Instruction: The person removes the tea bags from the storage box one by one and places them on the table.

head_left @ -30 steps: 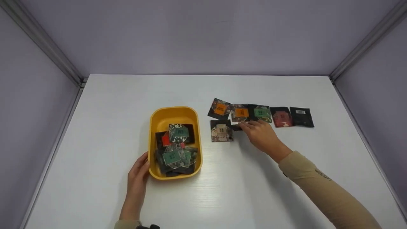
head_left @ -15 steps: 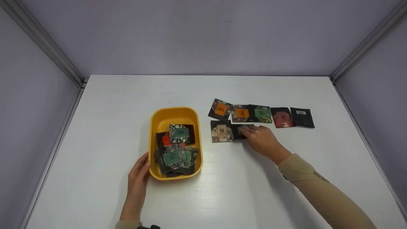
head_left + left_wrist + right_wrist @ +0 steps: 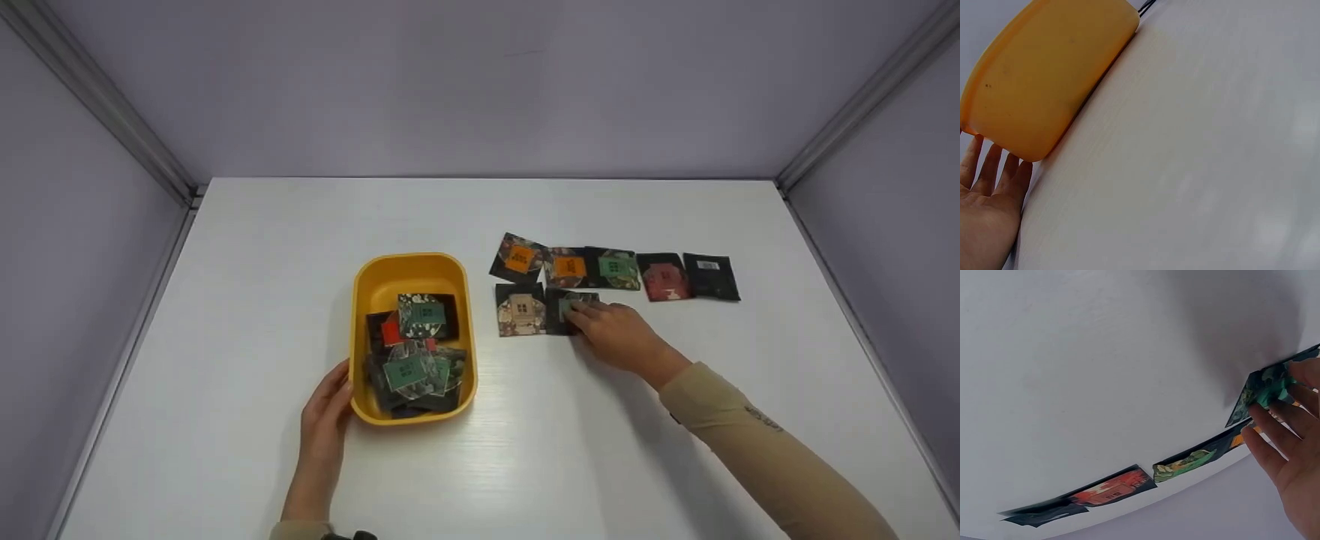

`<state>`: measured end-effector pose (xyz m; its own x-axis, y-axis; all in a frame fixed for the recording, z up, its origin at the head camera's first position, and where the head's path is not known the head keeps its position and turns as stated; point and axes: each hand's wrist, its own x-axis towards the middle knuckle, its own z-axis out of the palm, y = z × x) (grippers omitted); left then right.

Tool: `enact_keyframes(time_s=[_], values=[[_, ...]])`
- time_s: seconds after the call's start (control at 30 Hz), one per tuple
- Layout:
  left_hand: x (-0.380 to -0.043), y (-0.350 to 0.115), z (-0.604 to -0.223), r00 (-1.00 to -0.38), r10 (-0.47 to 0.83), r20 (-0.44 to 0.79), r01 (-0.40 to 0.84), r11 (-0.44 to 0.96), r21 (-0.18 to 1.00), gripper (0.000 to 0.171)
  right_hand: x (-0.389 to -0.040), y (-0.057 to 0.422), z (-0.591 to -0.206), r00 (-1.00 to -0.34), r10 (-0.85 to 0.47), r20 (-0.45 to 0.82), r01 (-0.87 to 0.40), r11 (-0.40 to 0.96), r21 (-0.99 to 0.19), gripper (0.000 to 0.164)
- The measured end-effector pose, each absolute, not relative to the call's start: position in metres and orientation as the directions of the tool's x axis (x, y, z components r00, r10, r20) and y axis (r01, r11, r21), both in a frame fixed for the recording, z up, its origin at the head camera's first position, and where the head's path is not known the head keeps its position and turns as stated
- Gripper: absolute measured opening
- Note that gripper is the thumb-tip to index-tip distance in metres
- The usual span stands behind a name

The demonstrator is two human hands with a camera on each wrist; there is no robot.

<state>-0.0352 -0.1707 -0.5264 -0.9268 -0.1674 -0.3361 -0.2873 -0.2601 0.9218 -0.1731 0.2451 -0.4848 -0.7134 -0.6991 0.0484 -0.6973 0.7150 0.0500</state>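
My left hand (image 3: 326, 412) rests against the near left side of a yellow plastic bin (image 3: 361, 300). In the left wrist view its straight fingertips (image 3: 995, 151) touch the bin wall. Inside the bin lie several dark sachets (image 3: 405, 371) with green and red labels. On the right, my right hand (image 3: 616, 334) touches a dark sachet with a green label (image 3: 559, 315), lying flat on the table. The right wrist view has the thumb and fingers stretched out over that sachet, partly covering it. Just left of it lies a sachet with a beige label (image 3: 522, 309).
Behind the right hand runs a row of sachets: two with orange labels (image 3: 519, 259), a green one (image 3: 616, 268), a red one (image 3: 664, 277) and a black one with a white sticker (image 3: 711, 277). Grey walls (image 3: 480, 90) enclose the white table (image 3: 262, 240).
My right hand has lowered slightly toward me and laid the green-labelled sachet flat beside the beige one, so more of it shows. The left hand and bin stay in place.
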Motion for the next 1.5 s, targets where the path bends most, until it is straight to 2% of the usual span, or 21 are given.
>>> enact_keyframes(time_s=[0.27,0.47,0.63,0.93,1.2,1.5], values=[[-0.035,-0.17,-0.526,-0.923,-0.168,-0.345,-0.296,-0.261,0.919,0.05,-0.181,0.227,-0.468,-0.662,-0.746,0.072,-0.737,0.665,0.121,0.011],[-0.034,-0.171,-0.526,-0.922,-0.163,-0.352,-0.307,-0.248,0.919,0.05,-0.188,0.193,-0.443,-0.671,-0.738,0.065,-0.731,0.674,0.106,0.014],[-0.034,-0.171,-0.526,-0.926,-0.156,-0.345,-0.3,-0.252,0.92,0.05,-0.187,0.156,-0.425,-0.659,-0.752,0.008,-0.745,0.654,0.129,0.018],[-0.034,-0.171,-0.527,-0.936,-0.152,-0.319,-0.274,-0.256,0.927,0.048,-0.174,0.09,-0.4,-0.548,-0.835,0.045,-0.824,0.549,0.142,0.014],[-0.034,-0.171,-0.526,-0.934,-0.153,-0.322,-0.28,-0.244,0.929,0.048,-0.154,0.044,-0.401,-0.459,-0.885,-0.08,-0.874,0.434,0.217,0.013],[-0.035,-0.171,-0.526,-0.929,-0.164,-0.332,-0.286,-0.253,0.924,0.05,-0.131,0.015,-0.418,-0.406,-0.897,-0.173,-0.901,0.362,0.238,0.028]])
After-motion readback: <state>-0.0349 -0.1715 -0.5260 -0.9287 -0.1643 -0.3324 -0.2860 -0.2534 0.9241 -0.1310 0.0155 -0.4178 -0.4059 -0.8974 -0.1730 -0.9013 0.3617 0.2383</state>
